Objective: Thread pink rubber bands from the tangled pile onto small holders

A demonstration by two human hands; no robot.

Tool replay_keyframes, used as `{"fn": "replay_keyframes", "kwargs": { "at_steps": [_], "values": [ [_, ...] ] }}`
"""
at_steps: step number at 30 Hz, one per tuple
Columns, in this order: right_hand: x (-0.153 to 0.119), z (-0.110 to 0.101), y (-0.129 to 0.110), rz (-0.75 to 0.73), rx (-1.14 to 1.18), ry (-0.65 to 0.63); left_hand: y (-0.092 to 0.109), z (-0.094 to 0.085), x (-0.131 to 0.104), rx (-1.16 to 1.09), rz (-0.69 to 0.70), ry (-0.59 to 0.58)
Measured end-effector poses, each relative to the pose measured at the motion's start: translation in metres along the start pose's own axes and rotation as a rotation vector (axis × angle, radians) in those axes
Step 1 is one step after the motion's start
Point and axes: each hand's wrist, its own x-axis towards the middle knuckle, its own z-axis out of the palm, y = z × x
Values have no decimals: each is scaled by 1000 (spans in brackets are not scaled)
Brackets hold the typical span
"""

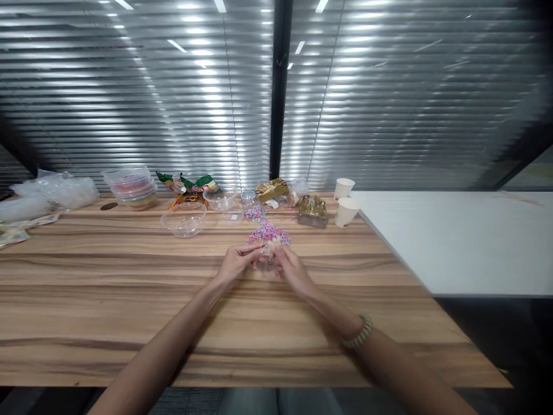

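Observation:
My left hand and my right hand meet above the wooden table, fingertips pinched close together. A small pale cream-coloured piece sticks up from the fingers of my right hand; its kind is too small and blurred to tell. The left fingertips are closed right beside it, and what they pinch is unclear. Just beyond the fingers lies a loose pile of tiny pink, purple and blue loops, resembling small rubber bands. More of them trail back towards a small clear container.
Behind the pile stand clear plastic bowls, gold packages and two paper cups. Stacked tubs, green snack bags and clear plastic bags sit farther left. A white table adjoins at right; window blinds rise behind.

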Motion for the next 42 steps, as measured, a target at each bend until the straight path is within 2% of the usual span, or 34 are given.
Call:
{"fn": "replay_keyframes", "kwargs": {
  "at_steps": [4, 8, 10, 12, 15, 19, 25, 30, 36, 42],
  "values": [
    [-3, 2, -4, 70, 66, -118, -2, 0, -1, 63, 86, 14],
    [-5, 1, -4, 209, 82, -273, 1, 0, -3, 13, 73, -5],
    [-6, 0, -4, 234, 83, -306, 2, 2, -3, -18, 55, 5],
    [-7, 0, -4, 200, 37, -288, 2, 3, -4, -45, 42, 35],
    [-9, 1, -4, 69, -123, -228, 2, 5, -4, -57, 35, 72],
    [-7, 0, -4, -55, -227, -174, 1, 4, -3, -37, 38, 65],
    [-3, -2, -4, 97, -58, -198, 1, 2, -2, 13, 78, 55],
    [-3, -1, -7, 182, 95, -147, -2, 2, -2, 54, 125, 68],
    [-1, -2, -6, 144, 72, -103, 8, 1, -6, 232, 207, -16],
    [-1, -6, -10, 38, -112, -196, 14, 0, -7, 327, 198, -19]
  ]
}}
